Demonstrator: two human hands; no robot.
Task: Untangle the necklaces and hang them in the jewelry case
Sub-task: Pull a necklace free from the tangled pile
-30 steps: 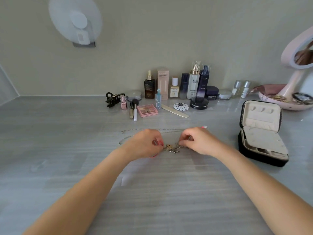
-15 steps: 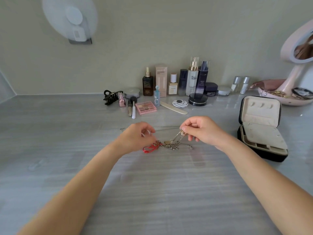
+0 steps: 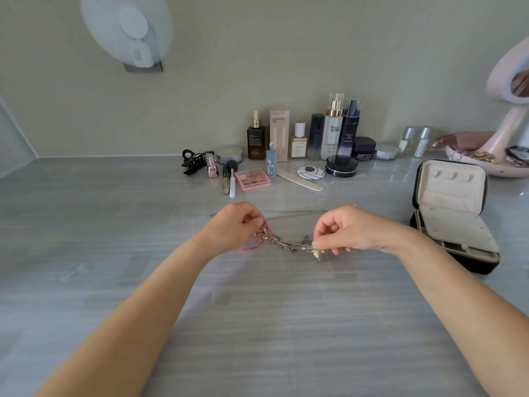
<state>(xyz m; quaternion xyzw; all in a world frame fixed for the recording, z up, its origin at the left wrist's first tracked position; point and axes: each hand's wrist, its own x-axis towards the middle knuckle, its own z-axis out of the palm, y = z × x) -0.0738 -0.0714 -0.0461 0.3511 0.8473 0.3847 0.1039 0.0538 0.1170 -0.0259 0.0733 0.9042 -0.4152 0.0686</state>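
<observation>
Now tangled necklaces (image 3: 289, 244) stretch between both pinching hands.

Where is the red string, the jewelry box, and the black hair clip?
red string (image 3: 248, 249), head view, on the loop hanging below the left fist.
jewelry box (image 3: 451, 191), head view, on the cream lining of the open lid.
black hair clip (image 3: 192, 161), head view, on its toothed claw.

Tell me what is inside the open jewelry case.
The jewelry case shows only beige lining: hook tabs in the upright lid and a padded flap over the base, with no necklace hung. Whatever lies under that flap is covered. The tangled necklaces are outside it.
</observation>
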